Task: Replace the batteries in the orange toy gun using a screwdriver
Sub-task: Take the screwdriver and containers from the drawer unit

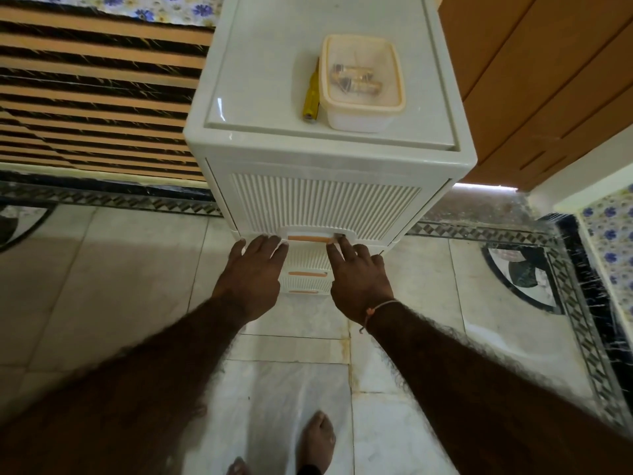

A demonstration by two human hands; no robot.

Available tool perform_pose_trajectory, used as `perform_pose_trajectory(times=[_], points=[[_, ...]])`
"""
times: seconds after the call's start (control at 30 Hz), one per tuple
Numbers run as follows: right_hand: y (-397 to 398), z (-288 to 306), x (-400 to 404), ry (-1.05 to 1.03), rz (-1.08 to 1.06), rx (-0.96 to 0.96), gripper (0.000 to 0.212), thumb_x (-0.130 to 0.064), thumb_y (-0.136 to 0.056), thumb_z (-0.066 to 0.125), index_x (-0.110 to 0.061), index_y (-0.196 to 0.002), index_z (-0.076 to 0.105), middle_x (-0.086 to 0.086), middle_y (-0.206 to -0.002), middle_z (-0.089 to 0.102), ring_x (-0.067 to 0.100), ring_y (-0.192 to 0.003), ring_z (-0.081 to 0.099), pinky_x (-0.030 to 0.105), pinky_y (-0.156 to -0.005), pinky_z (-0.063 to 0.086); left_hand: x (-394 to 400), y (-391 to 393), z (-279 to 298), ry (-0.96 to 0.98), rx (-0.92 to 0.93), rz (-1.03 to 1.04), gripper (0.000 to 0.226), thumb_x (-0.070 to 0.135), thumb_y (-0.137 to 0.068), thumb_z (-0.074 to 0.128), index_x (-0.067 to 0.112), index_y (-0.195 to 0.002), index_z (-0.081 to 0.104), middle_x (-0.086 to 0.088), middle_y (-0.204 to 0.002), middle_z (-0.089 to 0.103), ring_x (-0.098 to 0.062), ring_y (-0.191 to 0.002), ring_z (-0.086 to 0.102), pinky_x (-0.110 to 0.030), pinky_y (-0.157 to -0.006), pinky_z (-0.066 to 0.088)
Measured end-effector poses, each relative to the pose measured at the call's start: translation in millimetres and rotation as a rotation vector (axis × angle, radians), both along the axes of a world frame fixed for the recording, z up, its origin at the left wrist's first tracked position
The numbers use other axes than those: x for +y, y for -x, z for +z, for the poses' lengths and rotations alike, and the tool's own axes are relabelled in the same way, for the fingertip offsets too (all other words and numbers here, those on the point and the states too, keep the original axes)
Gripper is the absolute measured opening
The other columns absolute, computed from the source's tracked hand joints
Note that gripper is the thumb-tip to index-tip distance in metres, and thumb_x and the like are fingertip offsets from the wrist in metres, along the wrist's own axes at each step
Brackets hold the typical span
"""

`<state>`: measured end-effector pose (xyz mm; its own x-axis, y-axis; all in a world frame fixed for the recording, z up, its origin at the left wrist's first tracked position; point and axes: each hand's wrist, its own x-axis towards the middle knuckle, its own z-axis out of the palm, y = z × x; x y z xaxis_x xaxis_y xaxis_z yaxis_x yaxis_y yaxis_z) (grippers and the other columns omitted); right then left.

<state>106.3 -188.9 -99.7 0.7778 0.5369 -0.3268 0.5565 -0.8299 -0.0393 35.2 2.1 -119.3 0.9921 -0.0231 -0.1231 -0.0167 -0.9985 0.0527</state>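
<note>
**Orange handle first: opening the top drawer**

Orange plastic marks the handle strip (310, 238) we work at, low on the ribbed front of the white plastic drawer cabinet (325, 204). Our right hand (359, 274) reaches its forefinger into the recess at the right end of that strip; the other fingers lie loosely extended, pinching nothing we can make out. Our left hand (255, 269) rests flat, fingers straight and together, at the drawer's lower edge just left of the strip. Both forearms run straight out from us, palms down, a thin cord bracelet (378, 310) on the right wrist.

We judge the step to be pulling this drawer open, probably to find the orange toy gun, which is nowhere in view. To do it well we should hook both sets of fingertips under the lip and draw evenly, so the light cabinet neither tips nor slides on the tiled floor (120, 286).

Well above the grip, on the cabinet top, the yellow-handled screwdriver (311, 97) lies just left of a lidded translucent plastic box (363, 80); its contents are too blurred to name. A jerk could shake both loose.
</note>
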Motion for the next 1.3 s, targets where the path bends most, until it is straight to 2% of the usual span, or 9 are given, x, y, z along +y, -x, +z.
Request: perform_pose_trajectory(times=[0.1,0.23,0.33,0.43,0.7,0.83,1.0,1.1,1.3], points=[[6.9,14.8,3.2,-0.021,-0.013,-0.033,0.066,-0.019,-0.089,0.053,-0.014,-0.149,0.025,0.015,-0.159,0.020,0.036,-0.136,0.032,0.053,-0.107,0.033,-5.7,4.0,13.2,-0.005,-0.026,-0.022,0.065,0.018,-0.083,0.062,0.011,-0.145,0.045,-0.012,-0.152,0.041,-0.031,-0.139,0.037,-0.054,-0.116,0.025],[26.1,46.5,6.5,-0.039,-0.027,-0.045,0.066,-0.019,-0.089,0.054,-0.015,-0.148,0.026,0.015,-0.156,0.024,0.035,-0.136,0.032,0.052,-0.108,0.032,-11.7,16.2,46.2,0.002,-0.078,-0.021,0.064,0.019,-0.085,0.060,0.015,-0.146,0.043,-0.010,-0.154,0.039,-0.029,-0.140,0.035,-0.051,-0.115,0.024],[44.5,86.4,10.5,-0.083,-0.026,-0.071,0.065,-0.019,-0.090,0.053,-0.017,-0.148,0.026,0.013,-0.155,0.026,0.034,-0.135,0.033,0.051,-0.107,0.033,-11.4,30.7,89.3,-0.002,-0.129,-0.070,0.063,0.016,-0.074,0.069,0.014,-0.135,0.056,-0.013,-0.141,0.053,-0.032,-0.128,0.049,-0.052,-0.106,0.037],[61.9,142.5,15.4,-0.148,-0.029,-0.125,0.063,-0.021,-0.090,0.053,-0.019,-0.147,0.028,0.010,-0.151,0.032,0.032,-0.132,0.036,0.051,-0.106,0.035,-5.9,43.9,148.5,-0.018,-0.232,-0.102,0.060,0.018,-0.065,0.077,0.015,-0.123,0.065,-0.012,-0.128,0.062,-0.031,-0.116,0.058,-0.050,-0.099,0.044],[105.4,316.2,17.0,-0.257,-0.039,-0.337,0.062,-0.027,-0.092,0.054,-0.021,-0.148,0.028,0.010,-0.152,0.034,0.033,-0.133,0.038,0.051,-0.105,0.037,8.8,84.7,337.8,-0.088,-0.507,-0.090,0.052,0.022,-0.082,0.063,0.019,-0.133,0.055,-0.007,-0.140,0.051,-0.028,-0.127,0.047,-0.048,-0.101,0.037],[126.3,391.7,15.5,-0.304,-0.007,-0.457,0.062,-0.028,-0.092,0.053,-0.021,-0.148,0.027,0.009,-0.150,0.036,0.032,-0.130,0.040,0.048,-0.101,0.038,9.1,109.9,417.5,-0.109,-0.594,-0.067,0.052,0.024,-0.089,0.055,0.022,-0.140,0.046,-0.003,-0.145,0.042,-0.024,-0.132,0.038,-0.046,-0.106,0.030],[158.6,471.9,9.6,-0.421,0.045,-0.552,0.063,-0.029,-0.092,0.058,-0.023,-0.148,0.029,0.008,-0.151,0.037,0.031,-0.135,0.037,0.053,-0.105,0.039,-7.5,153.9,502.8,-0.125,-0.719,-0.052,0.049,0.027,-0.093,0.054,0.026,-0.141,0.044,0.000,-0.145,0.041,-0.022,-0.132,0.035,-0.044,-0.106,0.031],[183.1,500.8,-1.9,-0.512,0.080,-0.583,0.063,-0.028,-0.091,0.060,-0.023,-0.147,0.031,0.008,-0.149,0.038,0.030,-0.134,0.038,0.052,-0.105,0.041,-25.7,186.0,532.6,-0.087,-0.803,-0.021,0.049,0.025,-0.093,0.056,0.026,-0.140,0.044,-0.001,-0.143,0.042,-0.020,-0.132,0.037,-0.044,-0.109,0.031],[235.6,529.6,-38.5,-0.630,0.147,-0.602,0.064,-0.028,-0.091,0.061,-0.023,-0.147,0.031,0.008,-0.149,0.039,0.028,-0.135,0.038,0.052,-0.106,0.040,-67.8,244.3,553.3,-0.043,-0.910,0.011,0.044,0.022,-0.091,0.057,0.020,-0.135,0.051,-0.004,-0.133,0.049,-0.021,-0.122,0.043,-0.043,-0.101,0.036]])
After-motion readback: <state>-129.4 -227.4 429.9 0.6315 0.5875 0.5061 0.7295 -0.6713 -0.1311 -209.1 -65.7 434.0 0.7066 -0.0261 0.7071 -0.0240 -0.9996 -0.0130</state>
